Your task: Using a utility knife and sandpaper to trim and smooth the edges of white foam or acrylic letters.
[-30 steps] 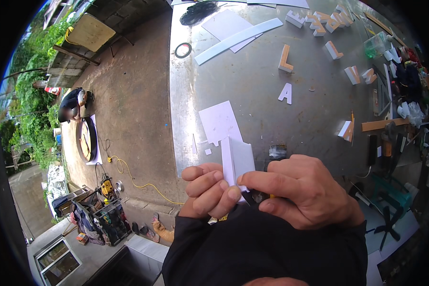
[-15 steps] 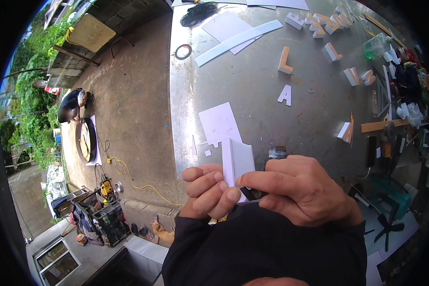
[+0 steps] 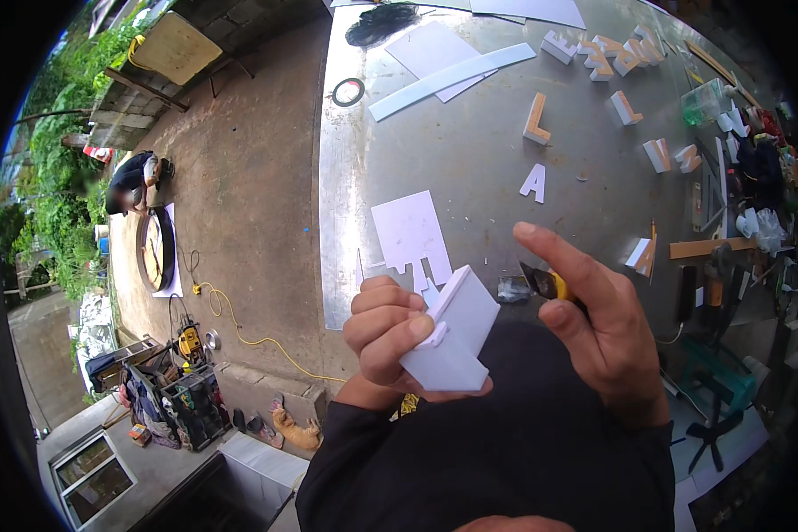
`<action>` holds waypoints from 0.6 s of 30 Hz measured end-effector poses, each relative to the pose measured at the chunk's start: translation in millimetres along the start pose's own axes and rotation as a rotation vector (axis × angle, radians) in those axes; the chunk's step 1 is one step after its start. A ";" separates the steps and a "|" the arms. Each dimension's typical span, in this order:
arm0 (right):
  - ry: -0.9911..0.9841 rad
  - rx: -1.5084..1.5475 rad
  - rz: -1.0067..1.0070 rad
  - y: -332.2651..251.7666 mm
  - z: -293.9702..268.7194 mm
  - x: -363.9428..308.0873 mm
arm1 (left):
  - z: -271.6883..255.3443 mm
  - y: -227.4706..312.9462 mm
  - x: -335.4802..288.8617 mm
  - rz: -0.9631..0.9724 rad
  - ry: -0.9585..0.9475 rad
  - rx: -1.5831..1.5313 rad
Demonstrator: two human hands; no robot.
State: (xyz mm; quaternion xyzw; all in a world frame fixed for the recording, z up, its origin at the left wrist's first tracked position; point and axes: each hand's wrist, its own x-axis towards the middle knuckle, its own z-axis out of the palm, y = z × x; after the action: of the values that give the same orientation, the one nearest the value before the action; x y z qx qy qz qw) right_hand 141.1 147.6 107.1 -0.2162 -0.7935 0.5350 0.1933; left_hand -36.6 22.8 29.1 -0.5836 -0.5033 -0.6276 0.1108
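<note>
My left hand point(image 3: 386, 332) grips a white foam-board block letter point(image 3: 457, 341), seemingly L-shaped, with the thumb on its upper edge and fingers curled behind. It is tilted just in front of my dark top. To its right, apart from the block, my right hand point(image 3: 598, 324) holds a utility knife point(image 3: 545, 282) with a yellow and black body and a dark blade pointing up and left. The index finger is stretched out past the blade; the rest of the knife is hidden in the palm. Beyond the block lies a cut white sheet point(image 3: 410, 232) with notched edges.
On the metal table point(image 3: 470, 177) are a flat white letter point(image 3: 534, 183), an orange-faced block letter point(image 3: 535, 120) and several more at the far right. A tape roll point(image 3: 348, 92) lies near the left edge. Tools crowd the right side. Across the yard a person point(image 3: 135, 182) bends over a round frame point(image 3: 155, 253).
My right hand has drawn away from the block to the right, bringing the knife into view. My left hand has turned the block, so its broad white side now shows.
</note>
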 end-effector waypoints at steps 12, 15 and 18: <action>-0.111 -0.122 -0.150 -5.9 -6.8 -1.7 | -9.6 29.6 4.2 -1.106 -0.053 -1.385; -0.161 -0.103 -0.192 -0.1 -6.4 -0.8 | -8.8 34.0 8.9 -1.245 0.004 -1.416; -0.178 -0.084 -0.206 3.1 -1.6 1.6 | -9.4 35.0 15.0 -1.337 0.010 -1.401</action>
State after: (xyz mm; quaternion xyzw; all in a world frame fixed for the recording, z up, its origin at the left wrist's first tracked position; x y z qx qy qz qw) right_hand 141.0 150.7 105.0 -0.0934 -0.8471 0.4958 0.1670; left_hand -21.3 5.9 61.1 -0.1076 -0.2425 -0.7211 -0.6400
